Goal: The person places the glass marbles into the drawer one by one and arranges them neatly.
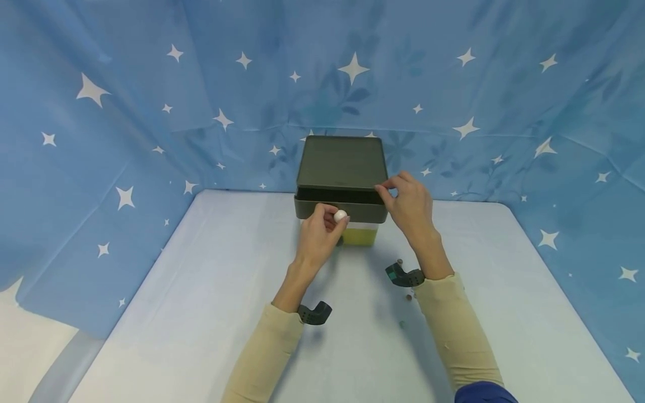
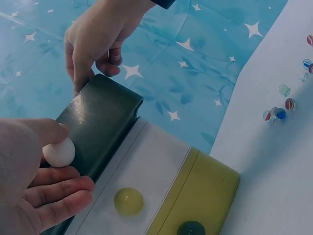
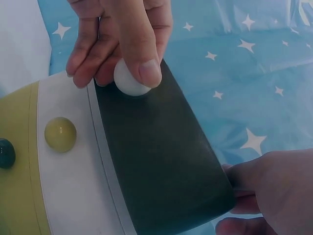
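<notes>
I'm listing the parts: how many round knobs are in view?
3: white knob on the dark green drawer, yellow knob on the white drawer, green knob on the yellow drawer.

Green knob [image 2: 190, 229] cropped; box [image 1: 342, 162] interior obscured

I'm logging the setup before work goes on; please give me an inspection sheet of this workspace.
Surface: white table, looks flat.
Job's things: drawer box near the table's far edge; dark green top drawer partly open, its inside too dark to read; white drawer and yellow drawer below appear shut.
Clutter: loose glass marbles on the table.
Left hand: pinches the white knob.
Right hand: fingers at the top drawer's right end; grip unclear.
Cables: nothing seen.
Surroundings: blue star-patterned curtain behind and at both sides.
</notes>
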### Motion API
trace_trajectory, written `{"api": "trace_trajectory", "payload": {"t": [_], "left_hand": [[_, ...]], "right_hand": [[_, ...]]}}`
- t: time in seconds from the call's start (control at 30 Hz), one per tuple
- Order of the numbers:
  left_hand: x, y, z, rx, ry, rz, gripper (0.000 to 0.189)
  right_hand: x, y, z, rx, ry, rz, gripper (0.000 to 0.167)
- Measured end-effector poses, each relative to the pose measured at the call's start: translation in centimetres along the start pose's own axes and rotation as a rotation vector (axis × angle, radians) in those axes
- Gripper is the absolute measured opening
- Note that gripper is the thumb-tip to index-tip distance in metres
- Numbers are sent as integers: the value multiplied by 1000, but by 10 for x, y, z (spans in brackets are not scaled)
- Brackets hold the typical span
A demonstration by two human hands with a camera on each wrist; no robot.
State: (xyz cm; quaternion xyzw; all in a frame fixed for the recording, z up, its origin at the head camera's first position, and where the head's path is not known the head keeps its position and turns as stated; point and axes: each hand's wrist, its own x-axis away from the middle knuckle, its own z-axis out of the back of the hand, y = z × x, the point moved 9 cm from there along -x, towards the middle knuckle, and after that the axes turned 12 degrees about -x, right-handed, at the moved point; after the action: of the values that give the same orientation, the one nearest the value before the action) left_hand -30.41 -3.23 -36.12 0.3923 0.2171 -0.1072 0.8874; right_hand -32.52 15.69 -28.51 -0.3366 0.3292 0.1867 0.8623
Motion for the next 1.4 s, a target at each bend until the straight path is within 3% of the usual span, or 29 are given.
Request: {"api": "trace_trajectory", "payload": {"t": [0.83,1.4], "left_hand": [[19,5,10,56,1,-13,30],[26,8,11,84,24,-64,29]], "right_hand": [[-2,-1,2,-1,18,21,23],[-2,2,0,-2,10,14,26]]}}
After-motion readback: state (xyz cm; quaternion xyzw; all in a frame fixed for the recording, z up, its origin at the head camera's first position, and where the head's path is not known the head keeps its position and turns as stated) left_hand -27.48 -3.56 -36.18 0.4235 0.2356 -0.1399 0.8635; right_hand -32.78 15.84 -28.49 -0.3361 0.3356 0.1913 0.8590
